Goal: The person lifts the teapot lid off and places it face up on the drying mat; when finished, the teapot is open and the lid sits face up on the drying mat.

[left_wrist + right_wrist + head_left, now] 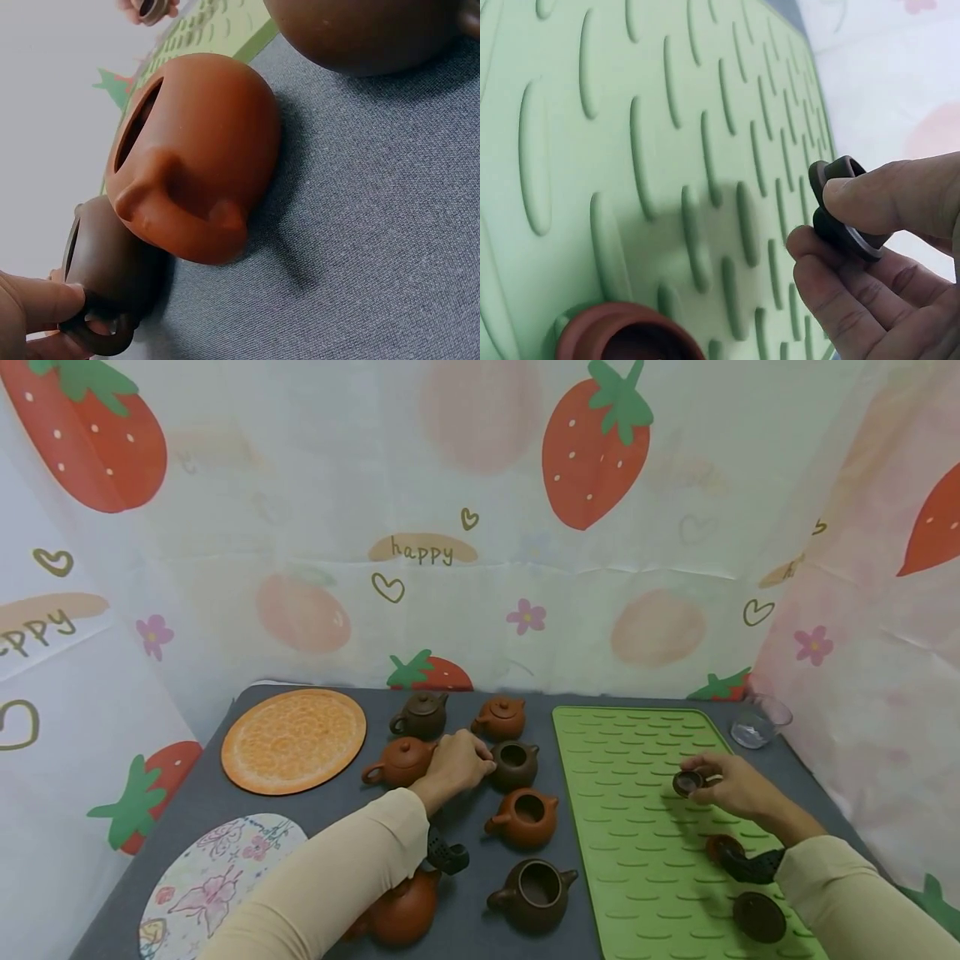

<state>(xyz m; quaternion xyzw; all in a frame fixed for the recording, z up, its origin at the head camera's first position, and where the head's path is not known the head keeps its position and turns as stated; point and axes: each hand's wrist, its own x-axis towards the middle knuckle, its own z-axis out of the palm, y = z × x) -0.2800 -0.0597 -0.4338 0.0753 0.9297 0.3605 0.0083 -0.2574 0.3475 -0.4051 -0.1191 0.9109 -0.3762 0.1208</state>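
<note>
Between its fingertips my right hand (723, 785) pinches a small dark brown lid (687, 783), held above the green mat (630, 827); the right wrist view shows the lid (847, 210) tilted, its hollow rim side facing away from the mat. My left hand (459, 762) pinches the handle of a lidless dark brown teapot (515, 767), which the left wrist view shows as the teapot (105, 262) with thumb and finger at its handle. In front of it stand an open orange-brown teapot (527, 818) and an open dark teapot (534, 895).
Lidded teapots (420, 716) stand at the back and beside my left hand; an orange-brown one (405, 910) is partly under my left sleeve. Two lids (759, 917) lie on the mat. A glass cup (757, 722) is at back right, an orange round mat (294, 742) and a floral one (217, 885) at left.
</note>
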